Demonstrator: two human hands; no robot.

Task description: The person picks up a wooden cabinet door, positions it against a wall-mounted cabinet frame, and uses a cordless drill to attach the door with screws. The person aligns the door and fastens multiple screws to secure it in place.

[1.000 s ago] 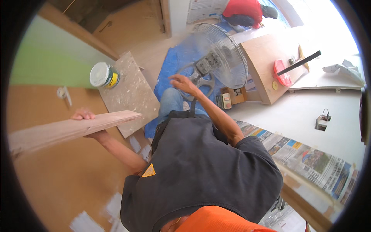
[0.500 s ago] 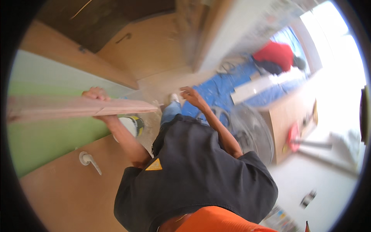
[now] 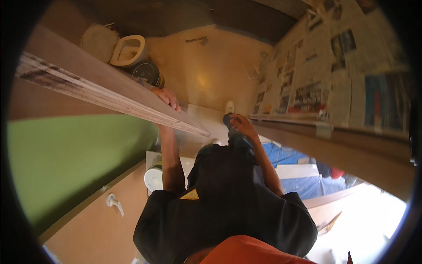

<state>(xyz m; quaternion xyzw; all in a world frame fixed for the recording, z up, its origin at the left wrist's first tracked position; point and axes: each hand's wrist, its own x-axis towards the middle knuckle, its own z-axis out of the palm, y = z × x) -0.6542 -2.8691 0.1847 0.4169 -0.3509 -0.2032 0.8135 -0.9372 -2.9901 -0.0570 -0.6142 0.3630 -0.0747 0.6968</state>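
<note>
My left hand [image 3: 167,97] grips the upper edge of a long wooden plank [image 3: 101,94], which runs from the far left to a point just ahead of my body. The plank is tilted, with its layered pale edge facing me. My right hand [image 3: 241,125] hangs free in front of my black shirt, fingers loosely curled and holding nothing. It is close to the wooden ledge [image 3: 325,145] on the right. One foot shows just beyond that hand.
A green door panel [image 3: 66,167] with a metal handle [image 3: 113,202] fills the left. A white paint tin [image 3: 153,178] stands by my left arm. Newspapers [image 3: 334,61] cover the right wall. Ahead lie a white bowl-shaped fixture [image 3: 128,49], a dark round tin [image 3: 147,72], and a blue sheet [image 3: 290,158] at the right.
The view has swung round from the room with the fan to a narrow tan-floored space. The plank is still in my left hand and now points forward and right; my right hand has lowered.
</note>
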